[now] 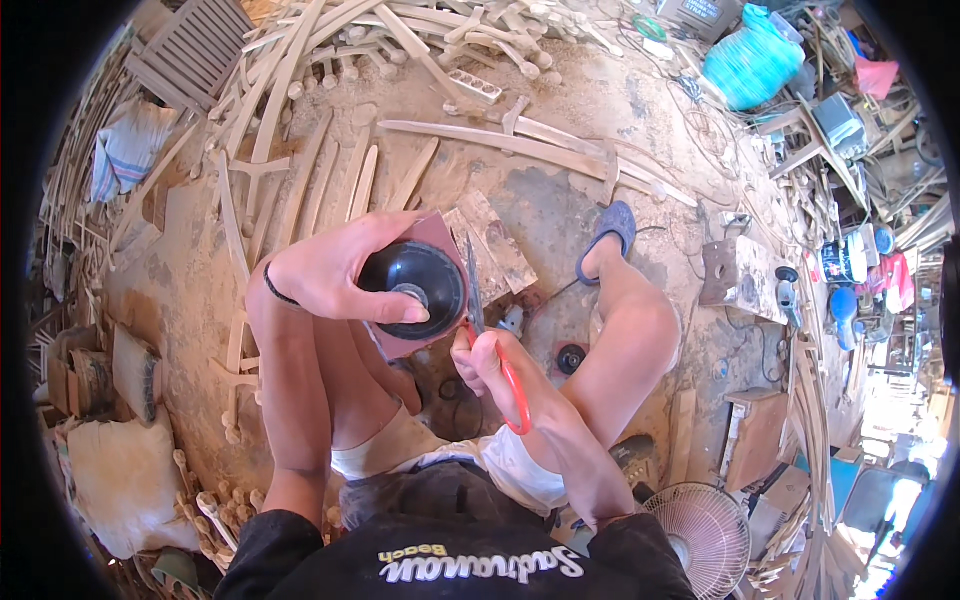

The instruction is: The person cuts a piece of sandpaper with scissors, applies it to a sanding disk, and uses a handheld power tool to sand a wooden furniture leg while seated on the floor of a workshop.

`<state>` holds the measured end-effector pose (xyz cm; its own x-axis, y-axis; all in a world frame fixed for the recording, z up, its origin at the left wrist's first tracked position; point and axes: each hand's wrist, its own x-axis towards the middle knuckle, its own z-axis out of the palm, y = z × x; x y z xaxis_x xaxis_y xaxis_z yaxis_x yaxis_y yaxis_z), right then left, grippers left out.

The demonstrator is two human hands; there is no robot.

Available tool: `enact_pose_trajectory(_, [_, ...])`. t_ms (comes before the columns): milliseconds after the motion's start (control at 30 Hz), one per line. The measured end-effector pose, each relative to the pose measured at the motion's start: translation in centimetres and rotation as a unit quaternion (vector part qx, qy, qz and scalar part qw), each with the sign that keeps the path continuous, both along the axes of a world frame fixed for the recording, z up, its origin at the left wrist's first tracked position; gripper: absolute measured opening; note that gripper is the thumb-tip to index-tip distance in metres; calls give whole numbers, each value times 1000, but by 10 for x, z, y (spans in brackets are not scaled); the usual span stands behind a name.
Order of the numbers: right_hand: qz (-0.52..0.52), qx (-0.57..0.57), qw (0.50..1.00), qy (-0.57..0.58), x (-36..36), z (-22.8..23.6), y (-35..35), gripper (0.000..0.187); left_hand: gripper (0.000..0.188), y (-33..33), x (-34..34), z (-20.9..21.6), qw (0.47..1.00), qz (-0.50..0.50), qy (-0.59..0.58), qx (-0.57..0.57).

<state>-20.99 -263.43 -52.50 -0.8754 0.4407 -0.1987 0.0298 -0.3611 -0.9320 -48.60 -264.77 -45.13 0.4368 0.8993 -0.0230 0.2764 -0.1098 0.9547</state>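
My left hand point(335, 272) grips a round black backing pad point(437, 270) together with a reddish-brown sheet of sandpaper point(432, 228) behind it. The thumb presses on the pad's grey hub, and corners of the sheet stick out past the round edge. In my right hand point(483, 362) is a pair of scissors point(518, 395) with red handles. Their metal blades point away from me along the right edge of the sheet, beside the pad. How far apart the blades are, I cannot tell.
Wooden blocks point(490, 240) lie just beyond my hands. Long wooden sword shapes point(520, 148) and piled sticks cover the far floor. A small dark disc point(571, 358) rests by my right leg. A fan point(700, 535) stands at lower right, a stool-like block point(745, 278) at right.
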Motion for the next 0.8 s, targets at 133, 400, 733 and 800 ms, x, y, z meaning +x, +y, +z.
enact_pose_trajectory(133, [17,0,999,-27,2,-4,1,67,58,0,2,1,1000,-13,-22,-15])
enact_pose_trajectory(400, [-9,-76,996,-35,3,-2,-1,62,61,2,5,-4,999,20,-40,-10])
enact_pose_trajectory(733, [-92,7,995,28,-5,1,11,69,37,-5,42,-35,871,366,-320,-73])
enact_pose_trajectory(800, [-104,54,993,9,-7,1,10,72,36,-5,46,-39,861,378,-327,-97])
